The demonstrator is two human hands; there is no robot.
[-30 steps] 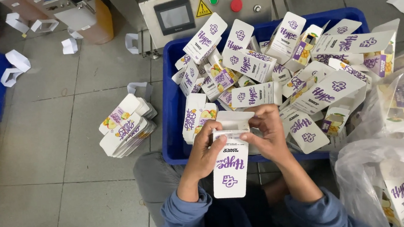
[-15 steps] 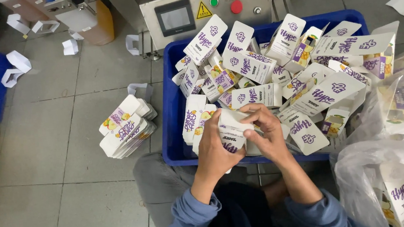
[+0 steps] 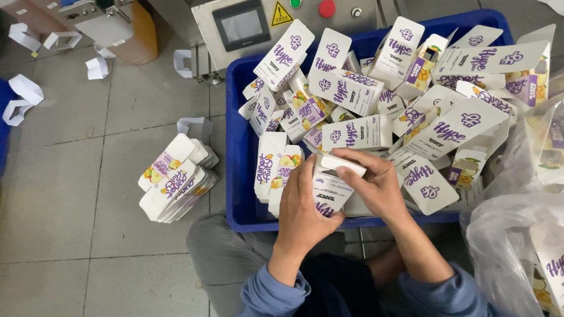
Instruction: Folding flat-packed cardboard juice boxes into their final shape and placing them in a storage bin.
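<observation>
- Head view: a small white carton (image 3: 329, 187) with purple print sits between the 2 hands, over the near edge of the blue bin (image 3: 239, 183), tilted with 1 white end flap up toward the right hand.
- The left hand (image 3: 302, 205) lies on the carton's left side, fingers curled around it; the right hand (image 3: 369, 183) covers its right side, with fingers on the upper flap. Both hands are closed on the carton and nearly touch each other.
- The bin is heaped with loose cartons (image 3: 421, 104) of the same kind, piled above its rim; the pile starts just behind the hands.
- Just right of the right hand a clear plastic bag (image 3: 559, 173) holding more cartons crowds that side.
- To the left the grey tiled floor (image 3: 86, 267) has open room; a small stack of flat cartons (image 3: 175, 179) lies there, near the bin's left wall but apart from it.
- Behind the bin stands a metal machine (image 3: 294, 2) with a screen and 2 round buttons, 1 green and 1 red.
- Scraps of white card (image 3: 24, 97) lie scattered on the floor at the upper left.
</observation>
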